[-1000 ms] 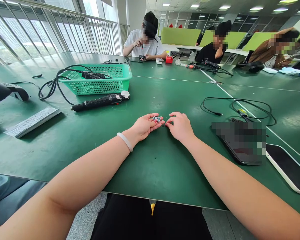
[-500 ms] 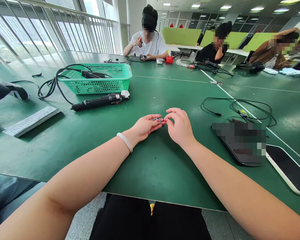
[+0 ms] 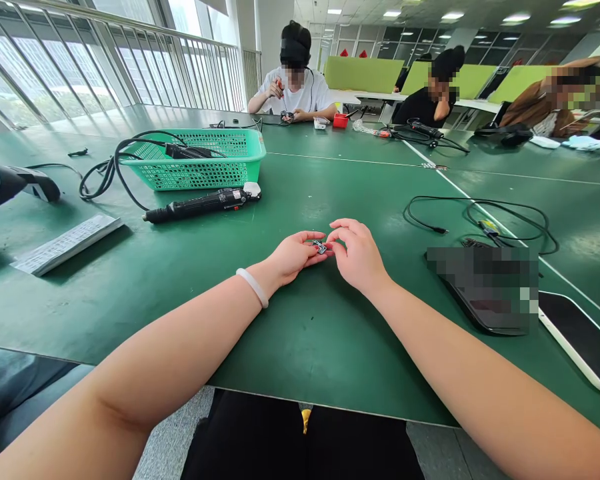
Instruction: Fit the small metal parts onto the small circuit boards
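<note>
My left hand point(image 3: 294, 256), with a white band at the wrist, is closed around a small silvery and dark piece point(image 3: 319, 247) at its fingertips. That piece is too small to name; it could be one part or a few together. Just to the right, my right hand point(image 3: 359, 256) has its thumb and fingers curled in a pinch, their tips meeting the fingers of my left hand. What the right fingertips hold, if anything, is hidden. Both hands are held low over the green table point(image 3: 275, 347).
A green basket point(image 3: 200, 175) with cables stands behind a black electric screwdriver point(image 3: 200, 204). On the left lies a white paper-covered block point(image 3: 70, 244). A black phone-like device point(image 3: 485, 293), a white-edged phone point(image 3: 583, 337) and a cable point(image 3: 505, 202) lie right. A person point(image 3: 294, 90) sits opposite.
The silvery piece has turned and shows more clearly between the hands. The right fingers have shifted slightly; the view has tilted a little. The rest stays in place.
</note>
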Available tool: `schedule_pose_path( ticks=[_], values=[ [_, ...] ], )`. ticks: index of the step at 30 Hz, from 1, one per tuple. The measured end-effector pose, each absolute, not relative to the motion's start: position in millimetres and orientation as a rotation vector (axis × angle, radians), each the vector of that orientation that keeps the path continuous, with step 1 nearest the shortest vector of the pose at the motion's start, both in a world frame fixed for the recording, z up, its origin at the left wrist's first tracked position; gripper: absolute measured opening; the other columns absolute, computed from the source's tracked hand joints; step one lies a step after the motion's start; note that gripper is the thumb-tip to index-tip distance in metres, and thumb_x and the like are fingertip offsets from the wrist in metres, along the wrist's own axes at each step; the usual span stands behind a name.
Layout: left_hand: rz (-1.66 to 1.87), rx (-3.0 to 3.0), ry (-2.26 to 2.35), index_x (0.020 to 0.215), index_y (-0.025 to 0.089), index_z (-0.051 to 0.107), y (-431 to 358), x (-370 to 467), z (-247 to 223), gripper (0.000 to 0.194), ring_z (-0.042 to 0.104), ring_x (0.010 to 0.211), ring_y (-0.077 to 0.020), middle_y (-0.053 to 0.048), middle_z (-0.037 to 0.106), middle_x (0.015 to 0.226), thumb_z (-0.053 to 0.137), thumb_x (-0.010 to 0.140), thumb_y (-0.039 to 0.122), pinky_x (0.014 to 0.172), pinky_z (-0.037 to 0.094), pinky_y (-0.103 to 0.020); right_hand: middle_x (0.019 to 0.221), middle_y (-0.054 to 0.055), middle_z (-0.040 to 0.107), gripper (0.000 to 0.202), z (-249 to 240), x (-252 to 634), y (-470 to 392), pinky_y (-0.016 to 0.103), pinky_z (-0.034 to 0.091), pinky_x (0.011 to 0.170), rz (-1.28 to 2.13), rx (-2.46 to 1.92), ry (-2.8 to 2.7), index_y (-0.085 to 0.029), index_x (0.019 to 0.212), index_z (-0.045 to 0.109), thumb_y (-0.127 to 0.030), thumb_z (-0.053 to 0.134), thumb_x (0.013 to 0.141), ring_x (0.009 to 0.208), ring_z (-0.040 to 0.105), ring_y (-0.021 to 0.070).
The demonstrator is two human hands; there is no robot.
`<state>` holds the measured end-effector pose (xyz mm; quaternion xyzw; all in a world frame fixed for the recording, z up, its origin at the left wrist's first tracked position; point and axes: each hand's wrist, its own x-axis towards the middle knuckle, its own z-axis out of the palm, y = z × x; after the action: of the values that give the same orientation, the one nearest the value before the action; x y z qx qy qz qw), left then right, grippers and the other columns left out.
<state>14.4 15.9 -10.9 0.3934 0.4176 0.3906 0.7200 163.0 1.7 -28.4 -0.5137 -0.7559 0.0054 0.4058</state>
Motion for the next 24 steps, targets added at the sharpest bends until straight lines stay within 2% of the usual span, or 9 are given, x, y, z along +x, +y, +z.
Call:
schedule_pose_path(
  ticks=[7,15,20,24],
  values=[
    [0.794,0.954,0.875,0.08,0.009,0.061,15.3,12.2,-11.2,0.017,0.068,0.074,-0.0112,-0.007,0.067,0.083,0.048,0.08,-0.003,0.096,0.048,-0.035,0.117,0.006,0.054,0.022,-25.8,179.2,6.4,0.044,0.045,0.088,0.095,-1.165,-2.066,-0.023,0.074,0.062,-0.013,0.044,0.082,0.095,0.054,0.0205],
    [0.684,1.053,0.83,0.085,0.009,0.068,14.6,9.9,-10.6,0.019,0.067,0.076,-0.0112,-0.007,0.069,0.087,0.054,0.078,0.0,0.093,0.048,-0.033,0.119,0.005,0.054,0.028,-20.3,182.3,4.9,0.04,0.048,0.08,0.067,-1.048,-2.243,-0.025,0.074,0.068,-0.015,0.043,0.084,0.094,0.05,0.0197],
    [0.643,1.128,0.813,0.088,0.01,0.07,14.9,8.7,-11.1,0.016,0.066,0.073,-0.0102,-0.01,0.069,0.095,0.058,0.078,0.006,0.08,0.05,-0.027,0.12,0.004,0.053,0.029,-18.0,183.8,5.1,0.039,0.049,0.076,0.089,-1.002,-2.27,-0.026,0.073,0.069,-0.017,0.044,0.084,0.095,0.049,0.0193],
    [0.623,1.16,0.83,0.087,0.011,0.069,15.7,8.5,-11.1,0.016,0.065,0.07,-0.0087,-0.009,0.069,0.092,0.056,0.08,0.008,0.065,0.048,-0.02,0.121,0.003,0.052,0.031,-17.5,187.2,5.8,0.037,0.05,0.072,0.097,-0.986,-2.268,-0.027,0.072,0.069,-0.015,0.043,0.084,0.096,0.049,0.0189]
  ],
)
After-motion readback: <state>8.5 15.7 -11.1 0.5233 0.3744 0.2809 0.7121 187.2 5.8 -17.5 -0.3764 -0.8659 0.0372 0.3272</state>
